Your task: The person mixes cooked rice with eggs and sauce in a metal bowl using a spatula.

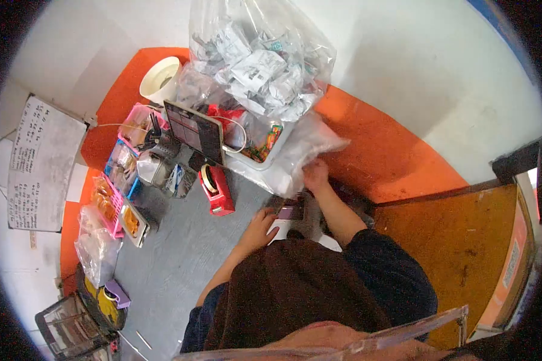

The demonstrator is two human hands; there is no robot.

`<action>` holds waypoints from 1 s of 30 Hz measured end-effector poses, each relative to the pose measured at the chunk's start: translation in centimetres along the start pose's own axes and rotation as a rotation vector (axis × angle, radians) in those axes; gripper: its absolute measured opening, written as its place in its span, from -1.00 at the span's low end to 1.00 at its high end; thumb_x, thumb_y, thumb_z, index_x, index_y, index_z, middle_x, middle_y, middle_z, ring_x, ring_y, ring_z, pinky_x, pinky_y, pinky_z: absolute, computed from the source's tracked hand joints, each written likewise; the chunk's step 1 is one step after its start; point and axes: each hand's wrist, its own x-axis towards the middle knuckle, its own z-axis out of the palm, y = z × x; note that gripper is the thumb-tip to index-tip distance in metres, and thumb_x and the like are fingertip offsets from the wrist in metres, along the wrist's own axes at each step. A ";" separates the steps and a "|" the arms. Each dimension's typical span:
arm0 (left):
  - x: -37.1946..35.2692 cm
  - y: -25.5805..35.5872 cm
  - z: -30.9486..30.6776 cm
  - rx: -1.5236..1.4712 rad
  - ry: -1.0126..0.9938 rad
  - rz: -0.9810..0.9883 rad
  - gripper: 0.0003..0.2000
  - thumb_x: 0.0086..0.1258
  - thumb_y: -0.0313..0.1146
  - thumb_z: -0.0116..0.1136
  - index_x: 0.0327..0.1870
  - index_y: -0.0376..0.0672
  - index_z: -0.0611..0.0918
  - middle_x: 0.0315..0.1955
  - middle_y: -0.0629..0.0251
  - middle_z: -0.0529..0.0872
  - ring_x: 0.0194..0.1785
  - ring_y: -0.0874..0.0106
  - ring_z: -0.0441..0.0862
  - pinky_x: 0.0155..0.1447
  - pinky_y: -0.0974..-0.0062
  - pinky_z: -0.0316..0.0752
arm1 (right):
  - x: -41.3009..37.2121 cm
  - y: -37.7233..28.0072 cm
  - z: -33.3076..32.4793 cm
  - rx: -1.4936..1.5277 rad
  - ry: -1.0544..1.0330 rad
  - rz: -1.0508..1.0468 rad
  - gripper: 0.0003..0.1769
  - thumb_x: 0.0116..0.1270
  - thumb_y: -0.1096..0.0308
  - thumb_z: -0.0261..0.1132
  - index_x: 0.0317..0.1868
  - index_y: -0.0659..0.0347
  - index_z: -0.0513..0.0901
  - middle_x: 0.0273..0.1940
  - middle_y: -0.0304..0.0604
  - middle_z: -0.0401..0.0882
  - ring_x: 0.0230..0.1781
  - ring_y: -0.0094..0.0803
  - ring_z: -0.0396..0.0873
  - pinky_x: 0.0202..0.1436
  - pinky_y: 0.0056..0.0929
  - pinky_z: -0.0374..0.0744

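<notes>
The right hand (315, 175) is nearer the crumpled translucent plastic bag (306, 147) just beyond it, grip unclear; the left hand (259, 230), thumb spread, rests apart at the grey desk (177, 256).

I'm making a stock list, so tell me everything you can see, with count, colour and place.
Whiteboard: 1, white, far left
Cylinder: 1, cream, upper left
Packet-filled bag: 1, clear with white packets, top centre
Tub: 1, grey, below that bag
Plastic: count unclear, clear, beside the tub
Screen: 1, dark-framed, left of the tub
Red tape dispenser: 1, red, mid-table
Purple tape dispenser: 1, purple, lower left
Baskets: at least 3, pink and blue, table's left
Table: 1, grey, centre
Dark item: 1, dark, between the hands, unclear
Sleeves: 2, dark blue, bottom
Left hand: 1, bare, at the table edge
Right hand: 1, bare, by the plastic
</notes>
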 end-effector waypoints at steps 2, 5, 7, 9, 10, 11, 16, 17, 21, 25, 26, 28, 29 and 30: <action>1.6 0.6 0.4 0.182 0.089 0.051 -0.58 0.08 -0.30 0.10 -0.01 -0.19 0.38 0.10 -0.02 0.23 0.17 0.08 0.19 0.18 0.15 0.15 | -2.0 2.1 9.5 -0.160 0.595 -0.037 -0.50 0.16 0.08 0.09 0.07 0.14 0.30 -0.03 -0.15 0.39 -0.06 -0.21 0.38 0.02 -0.21 0.44; 3.2 -0.5 1.0 0.378 0.104 -0.031 -0.40 0.03 -0.30 0.09 0.19 -0.03 0.23 0.28 0.05 -0.17 0.34 0.10 -0.20 0.25 -0.07 -0.12 | -2.2 2.3 9.0 -0.216 0.526 -0.046 -0.53 0.17 0.11 0.08 0.05 0.16 0.31 -0.05 -0.15 0.40 -0.06 -0.22 0.39 0.01 -0.22 0.43; 3.4 -0.9 1.2 0.415 0.087 -0.075 -0.39 0.04 -0.29 0.08 0.21 -0.02 0.21 0.29 0.08 -0.17 0.35 0.12 -0.20 0.25 -0.05 -0.12 | -2.2 2.3 8.1 -0.248 0.484 -0.060 -0.56 0.19 0.14 0.06 0.03 0.18 0.33 -0.07 -0.15 0.41 -0.07 -0.23 0.39 0.01 -0.24 0.43; 3.4 -1.1 1.2 0.490 0.027 -0.093 -0.36 0.07 -0.26 0.05 0.25 0.01 0.14 0.30 0.15 -0.19 0.36 0.18 -0.21 0.27 -0.03 -0.15 | -2.1 2.2 6.9 -0.272 0.444 -0.078 -0.59 0.20 0.17 0.05 0.01 0.20 0.35 -0.08 -0.15 0.42 -0.08 -0.24 0.39 0.00 -0.25 0.43; 3.5 -1.1 1.0 0.490 0.048 -0.116 -0.36 0.07 -0.26 0.05 0.25 0.01 0.14 0.30 0.15 -0.19 0.36 0.18 -0.21 0.27 -0.03 -0.15 | -2.0 2.1 6.3 -0.283 0.426 -0.091 -0.61 0.20 0.18 0.04 0.00 0.21 0.36 -0.09 -0.15 0.43 -0.08 -0.24 0.39 0.00 -0.26 0.42; 3.6 -1.1 0.9 0.481 0.025 -0.122 -0.36 0.08 -0.26 0.05 0.25 0.01 0.14 0.30 0.16 -0.18 0.35 0.19 -0.20 0.27 -0.03 -0.14 | -1.9 2.0 5.7 -0.295 0.410 -0.106 -0.62 0.21 0.20 0.03 -0.02 0.22 0.37 -0.10 -0.15 0.43 -0.09 -0.24 0.39 0.00 -0.27 0.42; 3.5 -0.5 1.5 0.473 0.015 -0.177 -0.37 0.09 -0.24 0.04 0.25 0.03 0.14 0.30 0.18 -0.16 0.35 0.22 -0.16 0.25 -0.05 -0.10 | -1.5 1.1 3.8 -0.347 0.392 -0.227 -0.68 0.24 0.27 0.00 -0.07 0.27 0.42 -0.14 -0.15 0.45 -0.11 -0.26 0.39 -0.01 -0.30 0.41; 3.4 -0.6 1.6 0.491 0.039 -0.169 -0.38 0.10 -0.22 0.04 0.24 0.03 0.14 0.30 0.18 -0.15 0.35 0.22 -0.15 0.25 -0.05 -0.08 | -2.2 0.6 3.4 -0.352 0.394 -0.228 -0.68 0.24 0.27 0.00 -0.07 0.27 0.42 -0.14 -0.15 0.45 -0.11 -0.26 0.39 -0.01 -0.30 0.41; 3.3 -0.6 1.1 0.501 0.061 -0.141 -0.39 0.10 -0.21 0.04 0.23 0.04 0.15 0.29 0.18 -0.11 0.34 0.20 -0.12 0.24 -0.05 -0.06 | -4.6 0.6 5.7 -1.074 0.610 -0.809 -0.78 0.16 0.40 0.08 -0.19 0.30 0.44 -0.19 -0.15 0.40 -0.20 -0.33 0.39 -0.16 -0.36 0.43; 3.8 0.9 1.2 0.479 0.017 -0.256 -0.38 0.11 -0.18 0.04 0.24 0.01 0.14 0.29 0.17 -0.08 0.33 0.13 -0.10 0.24 -0.05 -0.04 | -1.9 0.5 0.2 -1.373 0.491 -0.383 -0.89 0.14 0.45 0.08 -0.30 0.20 0.49 -0.40 -0.26 0.44 -0.41 -0.45 0.39 -0.30 -0.44 0.42; 4.2 0.8 2.0 0.468 0.034 -0.255 -0.38 0.11 -0.18 0.04 0.24 0.01 0.14 0.29 0.17 -0.08 0.33 0.13 -0.10 0.24 -0.05 -0.04 | -1.7 0.3 1.1 -1.389 0.479 -0.388 -0.89 0.14 0.45 0.08 -0.30 0.20 0.49 -0.40 -0.26 0.44 -0.41 -0.45 0.39 -0.30 -0.44 0.42; 5.2 0.4 2.7 0.411 0.156 -0.298 -0.34 0.10 -0.13 0.05 0.25 0.00 0.11 0.30 0.19 -0.16 0.32 0.05 -0.11 0.22 -0.05 -0.01 | -0.7 1.2 4.2 -0.765 0.644 0.028 -0.78 0.14 0.43 0.08 -0.16 0.09 0.43 -0.35 -0.30 0.41 -0.41 -0.45 0.37 -0.33 -0.46 0.40; 5.3 0.7 2.5 0.410 0.180 -0.300 -0.34 0.10 -0.13 0.05 0.25 0.00 0.11 0.30 0.19 -0.16 0.32 0.05 -0.11 0.22 -0.05 -0.01 | -0.4 1.2 5.5 -0.778 0.622 0.026 -0.78 0.14 0.43 0.08 -0.16 0.09 0.43 -0.35 -0.30 0.41 -0.41 -0.45 0.37 -0.33 -0.46 0.40; 5.0 2.1 1.6 0.531 0.132 -0.247 -0.33 0.10 -0.14 0.06 0.26 0.01 0.09 0.31 0.22 -0.22 0.31 0.02 -0.11 0.21 -0.05 0.01 | 0.2 1.3 6.1 -0.721 0.634 0.085 -0.72 0.13 0.43 0.10 -0.11 0.03 0.40 -0.34 -0.32 0.40 -0.42 -0.45 0.35 -0.35 -0.46 0.40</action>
